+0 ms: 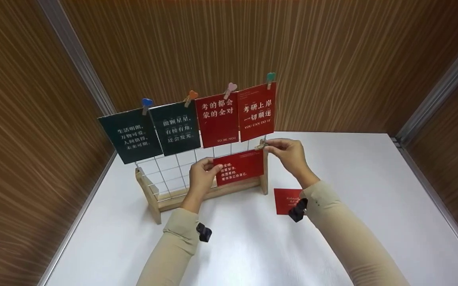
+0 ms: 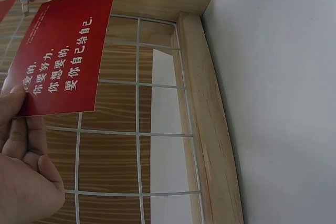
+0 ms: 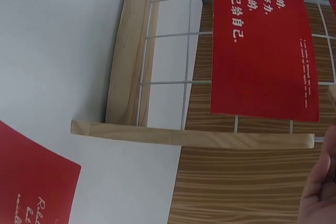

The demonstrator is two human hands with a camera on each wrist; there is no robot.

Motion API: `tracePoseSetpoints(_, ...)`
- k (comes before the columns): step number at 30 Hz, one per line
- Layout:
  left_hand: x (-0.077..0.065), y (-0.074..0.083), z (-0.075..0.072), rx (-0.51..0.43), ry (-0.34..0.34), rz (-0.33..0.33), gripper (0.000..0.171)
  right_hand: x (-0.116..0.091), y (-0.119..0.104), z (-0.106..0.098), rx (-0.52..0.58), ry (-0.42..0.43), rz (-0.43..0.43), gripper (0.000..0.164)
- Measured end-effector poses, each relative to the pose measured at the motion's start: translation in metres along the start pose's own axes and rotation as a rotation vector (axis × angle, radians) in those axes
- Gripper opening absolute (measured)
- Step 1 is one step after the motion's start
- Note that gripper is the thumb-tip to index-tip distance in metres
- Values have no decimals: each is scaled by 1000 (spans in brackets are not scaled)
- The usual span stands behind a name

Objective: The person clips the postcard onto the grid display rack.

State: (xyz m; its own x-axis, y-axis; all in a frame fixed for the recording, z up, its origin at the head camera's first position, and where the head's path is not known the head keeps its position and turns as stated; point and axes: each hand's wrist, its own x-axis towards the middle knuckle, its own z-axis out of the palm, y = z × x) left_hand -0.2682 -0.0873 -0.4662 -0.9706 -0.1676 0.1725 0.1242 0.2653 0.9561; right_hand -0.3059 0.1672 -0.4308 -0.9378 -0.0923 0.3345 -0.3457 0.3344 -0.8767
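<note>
My left hand [image 1: 202,174] pinches the left edge of a red card [image 1: 245,165] with white lettering, thumb in front and fingers behind. The card lies against the lower part of a white wire grid [image 1: 168,173] in a wooden stand. Near the card's upper right corner, my right hand [image 1: 292,155] pinches a small wooden clothespin [image 1: 259,146]. In the left wrist view the clothespin [image 2: 24,6] shows a teal top. The right wrist view shows only part of the right hand [image 3: 321,187], and whether the clothespin grips the card cannot be told.
Along the grid's top hang two dark green cards [image 1: 132,137] and two red cards [image 1: 219,125], held by clothespins with coloured hearts. Another red card [image 1: 284,198] lies on the white table [image 1: 348,171], beside the right sleeve. Wood-grain panels [image 1: 197,47] enclose the table.
</note>
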Motion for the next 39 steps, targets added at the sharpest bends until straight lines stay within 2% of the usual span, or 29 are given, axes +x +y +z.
tracePoseSetpoints(6, 2, 1, 1, -15, 28, 22, 17, 1, -3, 6, -36, 28, 42, 22)
tracePoseSetpoints(13, 3, 1, 1, 0, 40, 16, 15, 1, -4, 12, -21, 26, 49, 22)
tracePoseSetpoints(22, 4, 3, 2, 22, 49, -9, 17, 1, -5, 17, 19, 32, 100, 22)
tracePoseSetpoints(34, 4, 4, 3, 22, 66, -50, 20, 3, -5, 21, -2, 56, 73, 22)
tracePoseSetpoints(39, 5, 4, 3, 27, 84, -37, 21, 3, -5, 23, -27, 80, 88, 20)
